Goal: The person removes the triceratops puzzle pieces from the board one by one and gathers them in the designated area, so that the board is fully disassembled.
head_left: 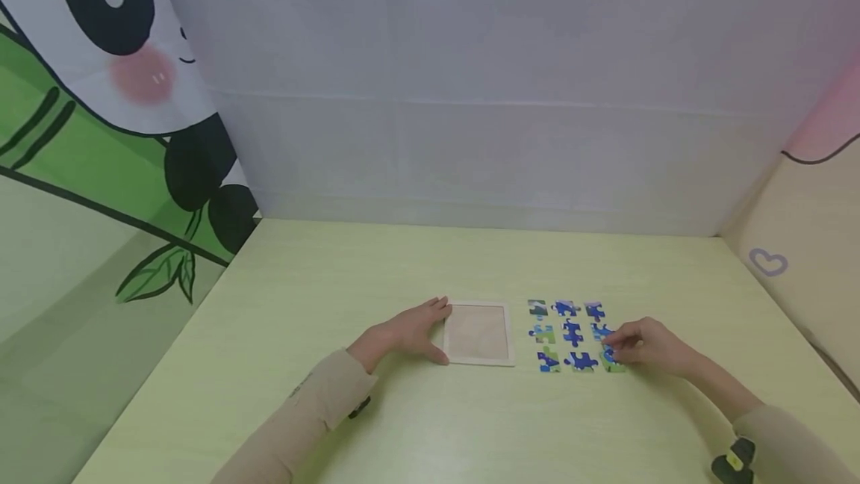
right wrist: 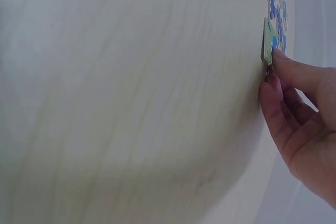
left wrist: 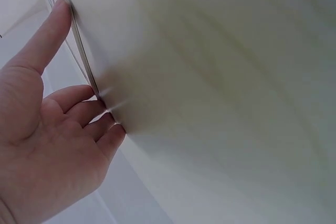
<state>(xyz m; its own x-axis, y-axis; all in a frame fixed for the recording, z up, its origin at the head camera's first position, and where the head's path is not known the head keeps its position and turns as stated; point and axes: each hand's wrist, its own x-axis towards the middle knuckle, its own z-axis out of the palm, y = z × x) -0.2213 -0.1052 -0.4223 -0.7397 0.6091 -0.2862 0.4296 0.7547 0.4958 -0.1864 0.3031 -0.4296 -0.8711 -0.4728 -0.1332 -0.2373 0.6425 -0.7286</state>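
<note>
A square wooden puzzle tray (head_left: 478, 332) with a pale raised border lies on the table. My left hand (head_left: 418, 329) rests against its left side, thumb and fingers spread along the edge; the left wrist view shows the fingertips (left wrist: 119, 130) at the tabletop. To the tray's right, several blue and green jigsaw pieces (head_left: 572, 333) lie in spaced rows. With thumb and fingertips my right hand (head_left: 655, 349) pinches the green-and-blue corner jigsaw piece (right wrist: 269, 40) at the near right. One edge of that piece tilts up off the table. My fingers partly hide it and the piece behind it.
The pale wood-grain table (head_left: 336, 267) extends around the tray and pieces. A white cloth wall (head_left: 497, 95) stands along the back edge. Printed panels with a panda (head_left: 148, 103) and a heart (head_left: 768, 262) flank the left and right sides.
</note>
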